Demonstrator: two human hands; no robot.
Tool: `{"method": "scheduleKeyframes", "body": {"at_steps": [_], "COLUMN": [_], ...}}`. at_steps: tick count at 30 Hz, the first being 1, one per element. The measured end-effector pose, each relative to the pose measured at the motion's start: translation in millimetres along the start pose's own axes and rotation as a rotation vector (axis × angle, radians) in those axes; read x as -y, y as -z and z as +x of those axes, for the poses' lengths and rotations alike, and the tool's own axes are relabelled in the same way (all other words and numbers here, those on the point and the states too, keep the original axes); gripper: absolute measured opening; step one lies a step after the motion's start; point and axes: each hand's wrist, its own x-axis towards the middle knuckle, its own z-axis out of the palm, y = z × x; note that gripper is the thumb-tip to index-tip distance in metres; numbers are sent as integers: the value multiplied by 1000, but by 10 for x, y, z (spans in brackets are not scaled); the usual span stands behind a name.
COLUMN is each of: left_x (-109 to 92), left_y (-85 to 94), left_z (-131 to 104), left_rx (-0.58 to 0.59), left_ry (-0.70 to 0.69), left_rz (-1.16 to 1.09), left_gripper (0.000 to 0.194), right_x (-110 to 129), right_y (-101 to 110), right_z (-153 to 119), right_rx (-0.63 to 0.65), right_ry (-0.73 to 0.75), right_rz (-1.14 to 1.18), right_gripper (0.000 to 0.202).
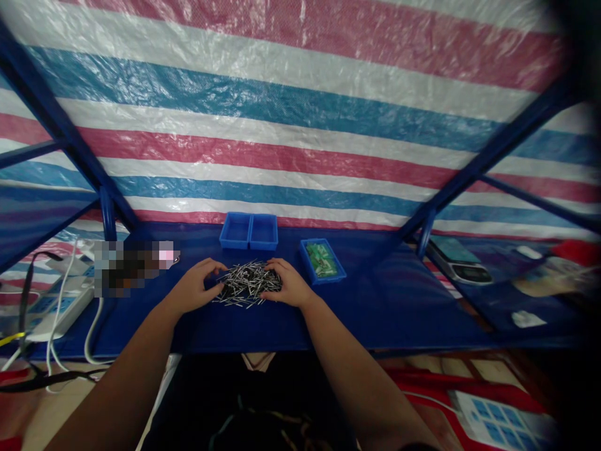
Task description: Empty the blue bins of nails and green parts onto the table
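Note:
A loose pile of thin silver metal pins, nail-like in shape, lies on the blue table in front of me. My left hand curves around the pile's left end, thumb and fingers apart, the fingertips at its edge. At the opposite end, my right hand is cupped with its fingers spread and touching the pins. Neither hand is closed around any pins that I can see. Whether the pins have heads is too small to tell.
Behind the pile stands a blue two-compartment tray. To its right, a blue bin contains green packets. A digital scale rests on the neighbouring table at right. A power strip with white cables lies at left. Blue frame bars rise on both sides.

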Motion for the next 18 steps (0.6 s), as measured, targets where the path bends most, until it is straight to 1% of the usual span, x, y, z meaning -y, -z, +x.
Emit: {"method": "scheduleKeyframes", "body": {"at_steps": [4,6,8,11,18], "left_x": [-81,-114,-135,-141,-135], "left_y": [11,22,18,-28,-126], "left_z": [-291,-386,-434,-428,-272], "left_rx": [48,70,102,134,107], "left_ry": [142,189,214,221,204], "left_rz": [99,130,146,151,103], "left_gripper": [41,37,31,22,15], "right_x": [-18,-24,-25,-19,-12], "right_y": [3,7,11,18,23], "right_z": [0,5,9,14,16], "right_rx": [-1,-3,-8,-19,-28], "right_ry": [-4,-3,-5,-8,-9], "right_rz": [20,34,49,63,71], "right_gripper": [70,69,67,66,62]}}
